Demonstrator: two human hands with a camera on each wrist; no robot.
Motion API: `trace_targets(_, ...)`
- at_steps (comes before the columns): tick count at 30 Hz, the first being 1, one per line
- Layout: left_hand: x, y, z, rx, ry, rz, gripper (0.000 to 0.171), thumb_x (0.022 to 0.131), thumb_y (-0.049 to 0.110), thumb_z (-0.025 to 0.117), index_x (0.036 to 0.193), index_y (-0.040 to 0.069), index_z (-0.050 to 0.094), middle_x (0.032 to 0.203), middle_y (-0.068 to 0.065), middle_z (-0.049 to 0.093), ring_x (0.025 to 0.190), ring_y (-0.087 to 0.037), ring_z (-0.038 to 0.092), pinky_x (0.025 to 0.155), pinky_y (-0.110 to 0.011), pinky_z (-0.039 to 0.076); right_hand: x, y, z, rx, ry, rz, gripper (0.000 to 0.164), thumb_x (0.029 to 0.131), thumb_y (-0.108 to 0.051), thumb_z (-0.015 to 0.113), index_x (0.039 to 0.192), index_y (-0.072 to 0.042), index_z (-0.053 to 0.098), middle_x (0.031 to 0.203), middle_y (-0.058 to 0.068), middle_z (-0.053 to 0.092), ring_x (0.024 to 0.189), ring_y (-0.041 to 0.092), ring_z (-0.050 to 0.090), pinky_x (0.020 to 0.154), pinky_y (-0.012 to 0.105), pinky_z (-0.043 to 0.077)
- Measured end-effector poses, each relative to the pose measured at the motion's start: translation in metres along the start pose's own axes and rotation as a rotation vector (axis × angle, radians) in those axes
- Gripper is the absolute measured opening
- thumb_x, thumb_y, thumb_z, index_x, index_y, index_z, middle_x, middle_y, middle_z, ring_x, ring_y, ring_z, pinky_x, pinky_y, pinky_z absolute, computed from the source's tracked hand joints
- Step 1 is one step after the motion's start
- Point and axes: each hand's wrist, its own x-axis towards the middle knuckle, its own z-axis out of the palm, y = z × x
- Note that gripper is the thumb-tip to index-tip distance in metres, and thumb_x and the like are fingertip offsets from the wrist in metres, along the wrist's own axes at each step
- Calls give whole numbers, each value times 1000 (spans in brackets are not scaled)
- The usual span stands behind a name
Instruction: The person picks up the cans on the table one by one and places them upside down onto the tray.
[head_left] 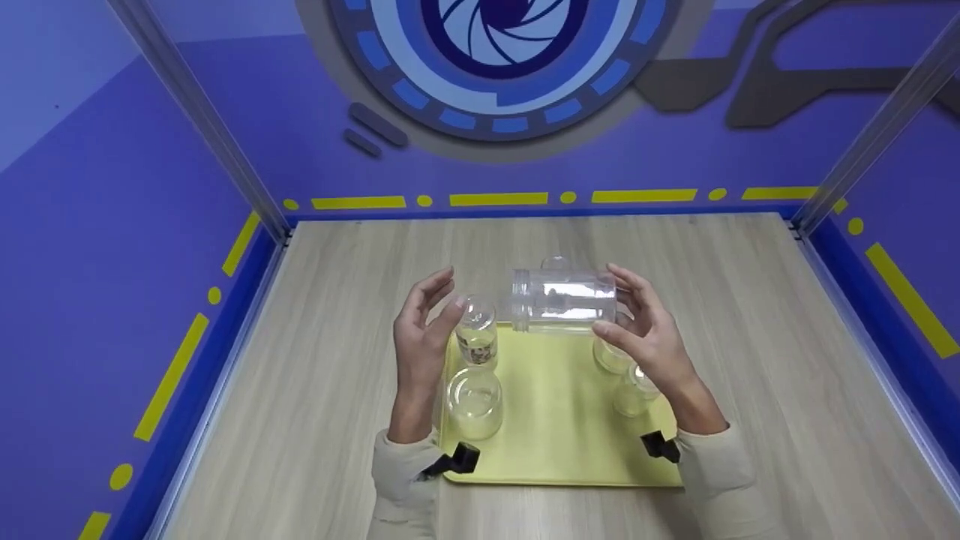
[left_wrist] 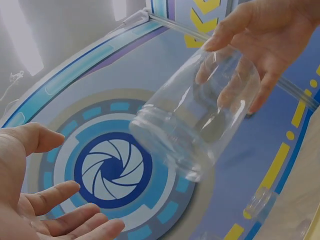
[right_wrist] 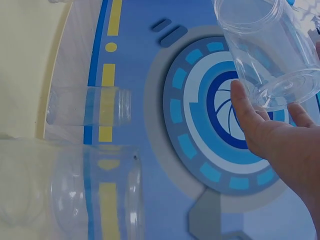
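Observation:
My right hand (head_left: 651,330) holds a clear plastic jar (head_left: 570,300) by its base end. The jar lies sideways in the air above the yellow tray (head_left: 555,450), its threaded open mouth toward the left. In the left wrist view the same jar (left_wrist: 200,115) shows nothing inside. My left hand (head_left: 426,330) is raised beside the mouth, fingers spread and relaxed, with a gap between. Just right of the left thumb stands a clear bottle (head_left: 478,330) with a dark printed pattern low on it. A wider clear jar (head_left: 475,405) stands in front of that bottle.
Two more clear containers, a jar (head_left: 611,356) and a smaller one (head_left: 634,397), stand on the tray's right side, partly behind my right hand. Another small clear bottle (head_left: 556,262) is beyond the tray's far edge. Blue panel walls (head_left: 225,112) enclose the wooden table (head_left: 315,375).

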Motion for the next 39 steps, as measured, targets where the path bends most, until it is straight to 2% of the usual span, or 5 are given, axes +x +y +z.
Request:
trace_targets(5, 1, -4, -11, 51, 56, -31, 51, 95, 18, 74, 141, -1, 62, 144, -12, 63, 136, -29, 56, 108, -50, 49, 1, 0, -2, -23, 2, 2, 78, 89, 17, 69, 159, 4, 37, 150, 18, 48, 136, 29, 51, 108, 31, 49)
trace_targets(16, 0, -26, -31, 174, 139, -75, 46, 98, 17, 75, 141, 3, 65, 144, -12, 62, 136, -28, 54, 106, -46, 52, 1, -1, -6, -86, -11, 0, 77, 89, 16, 71, 158, 4, 39, 151, 20, 47, 134, 31, 51, 106, 31, 50)
trace_targets(22, 1, -41, -38, 223, 163, -139, 45, 97, 18, 77, 138, 3, 67, 142, -13, 64, 135, -32, 55, 106, -50, 52, 1, -1, -6, -119, -7, 14, 78, 88, 16, 74, 157, 3, 41, 151, 21, 47, 133, 31, 51, 106, 31, 49)
trace_targets(31, 1, -67, -48, 387, 144, -268, 49, 98, 26, 75, 142, 6, 65, 145, -12, 63, 138, -33, 53, 113, -55, 43, 3, -3, -7, -190, 1, 29, 78, 87, 14, 77, 156, 3, 43, 149, 20, 50, 130, 29, 54, 107, 28, 47)
trace_targets(39, -2, -89, -52, 516, 94, -310, 53, 96, 26, 73, 143, 3, 63, 146, -20, 60, 139, -40, 52, 110, -55, 45, 3, -3, -9, -259, -9, 35, 77, 88, 6, 82, 156, -2, 47, 147, 16, 53, 129, 26, 54, 107, 28, 48)
